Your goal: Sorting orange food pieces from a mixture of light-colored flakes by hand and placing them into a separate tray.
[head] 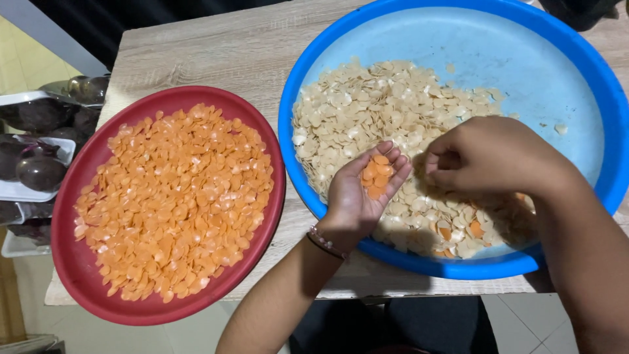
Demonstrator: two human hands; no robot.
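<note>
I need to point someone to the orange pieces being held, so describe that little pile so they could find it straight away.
Start at the big blue basin on the wooden table, beside the red tray. Over its near-left rim the left hand lies palm up, cupping the small pile of orange chips. They are orange, while the heap beneath is mostly pale cream.

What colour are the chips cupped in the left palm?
Orange chips in the left hand, head view.

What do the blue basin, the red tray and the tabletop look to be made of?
The blue basin looks like moulded plastic: uniform bright colour, smooth satin sheen, rounded rim. The red tray seems plastic too, matte and evenly coloured with a raised lip. The tabletop shows pale grey wood grain; whether solid wood or printed laminate, I cannot tell.
</note>
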